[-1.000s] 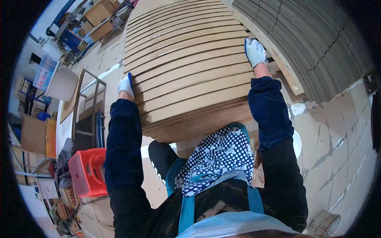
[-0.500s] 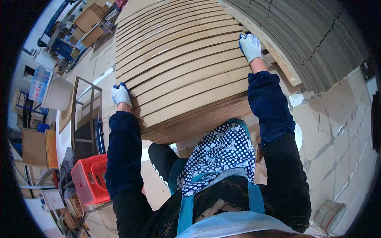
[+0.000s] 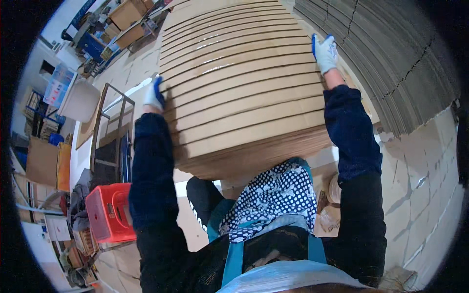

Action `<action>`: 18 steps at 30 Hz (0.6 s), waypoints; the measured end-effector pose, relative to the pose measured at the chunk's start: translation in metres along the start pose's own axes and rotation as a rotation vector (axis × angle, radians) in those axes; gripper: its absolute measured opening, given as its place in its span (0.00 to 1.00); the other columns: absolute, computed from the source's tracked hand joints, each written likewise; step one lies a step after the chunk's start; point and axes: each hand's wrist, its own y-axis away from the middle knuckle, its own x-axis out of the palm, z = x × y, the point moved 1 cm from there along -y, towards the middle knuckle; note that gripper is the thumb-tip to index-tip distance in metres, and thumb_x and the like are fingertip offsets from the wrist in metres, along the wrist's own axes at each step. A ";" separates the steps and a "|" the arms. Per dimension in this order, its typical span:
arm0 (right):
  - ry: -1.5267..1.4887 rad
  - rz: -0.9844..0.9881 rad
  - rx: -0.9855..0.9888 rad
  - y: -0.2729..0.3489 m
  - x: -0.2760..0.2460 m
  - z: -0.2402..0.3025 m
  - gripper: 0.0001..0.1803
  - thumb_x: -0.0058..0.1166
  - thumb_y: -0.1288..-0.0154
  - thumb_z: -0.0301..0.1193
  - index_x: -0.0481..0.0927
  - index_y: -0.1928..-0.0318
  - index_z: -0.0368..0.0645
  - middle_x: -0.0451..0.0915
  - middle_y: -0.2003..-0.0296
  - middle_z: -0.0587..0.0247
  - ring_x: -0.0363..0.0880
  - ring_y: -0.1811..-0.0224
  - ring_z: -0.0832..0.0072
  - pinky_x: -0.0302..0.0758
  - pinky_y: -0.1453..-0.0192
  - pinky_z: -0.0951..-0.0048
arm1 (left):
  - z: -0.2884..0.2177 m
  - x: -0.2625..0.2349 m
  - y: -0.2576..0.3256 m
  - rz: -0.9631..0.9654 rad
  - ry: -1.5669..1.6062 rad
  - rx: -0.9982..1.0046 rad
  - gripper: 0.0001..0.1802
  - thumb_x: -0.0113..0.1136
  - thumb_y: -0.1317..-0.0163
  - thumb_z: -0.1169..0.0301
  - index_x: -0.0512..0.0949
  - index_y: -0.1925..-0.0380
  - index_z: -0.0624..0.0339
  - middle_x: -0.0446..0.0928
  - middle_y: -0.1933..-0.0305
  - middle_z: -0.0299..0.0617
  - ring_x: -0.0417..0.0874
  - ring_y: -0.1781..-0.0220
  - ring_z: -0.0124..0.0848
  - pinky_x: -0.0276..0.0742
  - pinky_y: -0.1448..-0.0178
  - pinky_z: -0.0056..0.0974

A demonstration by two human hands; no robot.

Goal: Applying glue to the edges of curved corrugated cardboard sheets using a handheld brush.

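2 gloved hands are in view from the head camera, 1 at each side of a stack of brown cardboard sheets [image 3: 244, 105]. The stack lies between the hands, directly ahead of the wearer, with its sheets overlapping in steps so that dark edges run across the top as roughly parallel lines. Its near side shows many thin layers, and clear glossy patches reflect light on the upper part.

Left hand [image 3: 154, 95]: in a white glove with blue coating, at the left edge of the stack, the coated side turned toward the cardboard. The glove is blurred; whether it grips a sheet or only rests against the edge cannot be told.

Right hand [image 3: 325, 53]: in a matching glove, at the right edge, farther up the stack than the left. Thumb and a finger stand apart, with a gap between their blue tips. Firm contact with the cardboard cannot be confirmed.

Both forearms are extended in dark blue sleeve covers [image 3: 352, 132]. A polka-dot apron [image 3: 273, 195] lies just below the near side of the stack.

Surroundings: a taller stack of grey sheets [image 3: 381, 53] is beyond the right hand. To the left are a metal frame [image 3: 121, 94], a white tub [image 3: 82, 100] and, nearer the wearer, a red plastic stool [image 3: 100, 215]. Pale tiled floor [image 3: 415, 166] shows at right.
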 end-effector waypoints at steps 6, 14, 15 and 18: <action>-0.024 0.421 -0.085 0.001 0.041 -0.004 0.26 0.37 0.38 0.49 0.77 0.63 0.38 0.78 0.63 0.43 0.76 0.57 0.53 0.70 0.51 0.57 | 0.052 0.031 -0.032 -0.298 -0.279 -0.030 0.12 0.57 0.48 0.61 0.74 0.77 0.60 0.70 0.83 0.36 0.69 0.83 0.26 0.64 0.80 0.36; -0.048 0.403 -0.084 0.007 0.033 -0.003 0.22 0.40 0.40 0.45 0.77 0.64 0.38 0.78 0.63 0.44 0.76 0.58 0.53 0.70 0.52 0.57 | 0.044 0.031 -0.014 -0.389 -0.409 -0.001 0.11 0.55 0.47 0.65 0.72 0.81 0.60 0.70 0.84 0.37 0.68 0.86 0.27 0.65 0.81 0.35; -0.018 0.467 -0.049 0.006 0.033 -0.003 0.21 0.41 0.41 0.43 0.77 0.63 0.38 0.78 0.63 0.45 0.76 0.58 0.54 0.70 0.51 0.57 | 0.042 0.033 -0.012 -0.376 -0.443 -0.015 0.10 0.55 0.47 0.66 0.71 0.81 0.60 0.70 0.83 0.37 0.68 0.85 0.27 0.65 0.81 0.35; -0.017 0.415 -0.113 0.006 0.033 -0.004 0.20 0.41 0.41 0.43 0.77 0.64 0.38 0.78 0.63 0.45 0.76 0.58 0.53 0.71 0.52 0.56 | 0.037 0.036 -0.008 -0.389 -0.437 0.027 0.11 0.54 0.47 0.65 0.73 0.79 0.62 0.72 0.82 0.41 0.71 0.84 0.31 0.67 0.78 0.38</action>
